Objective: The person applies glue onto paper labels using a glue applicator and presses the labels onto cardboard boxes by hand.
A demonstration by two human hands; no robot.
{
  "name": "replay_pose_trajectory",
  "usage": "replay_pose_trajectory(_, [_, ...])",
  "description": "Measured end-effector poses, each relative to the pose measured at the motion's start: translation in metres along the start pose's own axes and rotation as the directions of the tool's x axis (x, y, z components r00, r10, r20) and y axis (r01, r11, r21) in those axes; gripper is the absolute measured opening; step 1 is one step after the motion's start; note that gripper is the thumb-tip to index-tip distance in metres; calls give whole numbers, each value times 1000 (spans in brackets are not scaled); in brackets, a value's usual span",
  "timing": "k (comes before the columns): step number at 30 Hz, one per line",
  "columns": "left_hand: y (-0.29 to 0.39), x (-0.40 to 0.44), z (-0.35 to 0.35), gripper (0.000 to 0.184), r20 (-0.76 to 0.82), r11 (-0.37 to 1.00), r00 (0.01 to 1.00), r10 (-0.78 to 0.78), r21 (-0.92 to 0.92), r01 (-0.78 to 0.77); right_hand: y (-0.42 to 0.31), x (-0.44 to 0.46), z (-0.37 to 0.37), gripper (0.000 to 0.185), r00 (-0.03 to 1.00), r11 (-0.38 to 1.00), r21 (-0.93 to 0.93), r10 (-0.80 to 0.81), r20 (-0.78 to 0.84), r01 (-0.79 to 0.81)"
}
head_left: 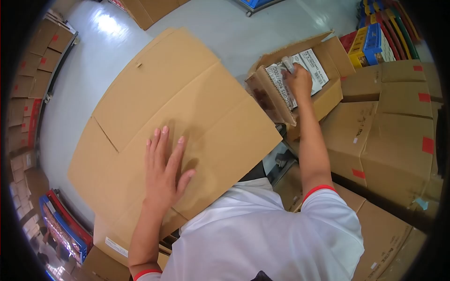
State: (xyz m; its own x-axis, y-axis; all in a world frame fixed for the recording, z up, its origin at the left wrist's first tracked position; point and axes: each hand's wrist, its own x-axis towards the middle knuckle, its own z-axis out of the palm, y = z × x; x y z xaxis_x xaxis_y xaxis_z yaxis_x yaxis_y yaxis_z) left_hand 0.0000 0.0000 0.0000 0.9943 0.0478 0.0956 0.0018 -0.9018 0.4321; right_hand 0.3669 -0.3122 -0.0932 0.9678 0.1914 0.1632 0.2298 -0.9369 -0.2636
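Note:
A large folded cardboard sheet (187, 93), creased across its middle, spreads out in front of me. My left hand (165, 175) lies on it with the fingers stretched out. Off to the right, my right hand (299, 82) is inside an open cardboard box (323, 96), its fingers closed on a pale, stubby object (288, 64) whose kind I cannot make out. Beneath that hand are printed white labels or sheets (310, 65), one with large lettering partly covered by the fingers.
Stacked cartons (398, 112) with red stickers stand at my right. Blue and yellow crates (375, 44) are at the upper right. A rack of cartons (33, 70) lines the left, with red and blue crates (65, 225) lower down. Grey floor (84, 70) shows beyond.

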Motion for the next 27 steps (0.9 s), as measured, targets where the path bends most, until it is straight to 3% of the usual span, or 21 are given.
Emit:
replay_pose_trajectory(2, [1, 1, -1, 58, -129, 996, 991, 25, -84, -36, 8, 4, -11, 23, 1000, 995, 97, -11, 25, 9])
replay_pose_trajectory(3, [-4, -2, 2, 58, -143, 994, 990, 18, -105, -33, 9, 6, -24, 23, 1000, 997, 74, -23, 21, 22])
replay_pose_trajectory(5, [-7, -3, 1, 60, -208, 982, 978, -3, -187, -37, 10, 8, -40, 23, 999, 979, 205, -8, 49, -2])
replay_pose_trajectory(8, [-5, -1, -3, 57, -278, 978, 961, 10, -196, -67, -10, -2, -87, 22, 994, 934, 341, -90, -55, 103])
replay_pose_trajectory(9, [-5, -1, -5, 57, -284, 980, 959, -6, -190, -50, -27, -11, -108, 20, 992, 911, 396, -92, -81, 117])
replay_pose_trajectory(10, [-7, -1, -9, 58, -195, 936, 978, -76, -352, 2, -52, -22, -130, 18, 990, 879, 456, -100, -102, 136])
replay_pose_trajectory(11, [-8, -4, -13, 59, -95, 863, 986, -139, -499, 74, -86, -35, -156, 15, 985, 901, 401, -134, -107, 166])
replay_pose_trajectory(12, [-6, -3, -16, 59, -97, 866, 979, -179, -488, 109, -117, -53, -170, 12, 980, 918, 345, -168, -108, 195])
replay_pose_trajectory(14, [0, 11, -18, 62, 116, 313, 926, -359, -920, 237, -162, -82, -157, 16, 838, 673, 518, -511, -190, 528])
replay_pose_trajectory(16, [1, 18, -14, 66, 50, 263, 920, -389, -951, 163, -198, -111, -131, 25, 635, 513, 452, -753, -172, 730])
replay_pose_trajectory(17, [-1, 19, -13, 69, 0, 202, 921, -389, -976, 86, -214, -125, -119, 24, 584, 494, 441, -807, -87, 749])
replay_pose_trajectory(18, [-2, 20, -16, 69, -6, 207, 915, -403, -975, 85, -226, -139, -110, 24, 529, 478, 432, -849, 3, 765])
replay_pose_trajectory(20, [-3, 18, -25, 54, 68, 330, 852, -518, -903, 273, -239, -162, -95, 26, 478, 431, 482, -878, 29, 763])
replay_pose_trajectory(21, [-10, 14, -21, 54, 69, 323, 845, -530, -905, 277, -241, -168, -93, 27, 436, 398, 522, -898, 56, 754])
replay_pose_trajectory(22, [-23, 9, -14, 44, 9, 486, 865, -501, -825, 290, -243, -165, -92, 27, 427, 392, 526, -902, 59, 755])
replay_pose_trajectory(23, [-31, 6, -10, 37, -43, 632, 888, -459, -718, 292, -242, -157, -92, 29, 474, 348, 591, -878, -68, 728])
replay_pose_trajectory(25, [-31, 6, -21, 30, -56, 644, 861, -505, -689, 333, -241, -132, -102, 32, 532, 275, 632, -806, -258, 724])
replay_pose_trajectory(27, [-30, 7, -22, 25, -80, 658, 836, -543, -659, 365, -216, -99, -112, 48, 680, 303, 801, -713, -170, 517])
